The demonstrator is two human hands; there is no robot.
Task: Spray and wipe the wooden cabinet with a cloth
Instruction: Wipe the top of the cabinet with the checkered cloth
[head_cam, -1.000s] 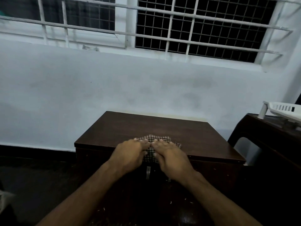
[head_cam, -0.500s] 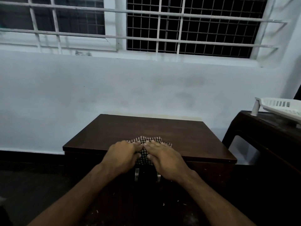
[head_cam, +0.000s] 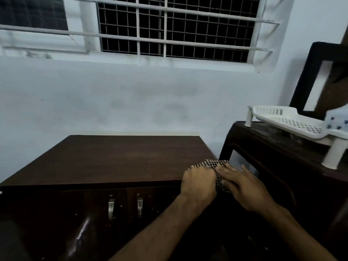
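Wooden cabinet (head_cam: 113,159): dark, rigid top stretching left of both hands; two metal door handles (head_cam: 125,206) below.
Checked cloth (head_cam: 216,166): at the cabinet's front right corner, bunched under both hands. Likely soft, light, prone to slipping; best held by its gathered middle.
Left hand (head_cam: 199,183): grip curled, clutching cloth.
Right hand (head_cam: 243,185): fingers straight, pressing cloth.

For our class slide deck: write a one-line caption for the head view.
Both hands, left hand and right hand, press a checked cloth at the wooden cabinet's front right corner.
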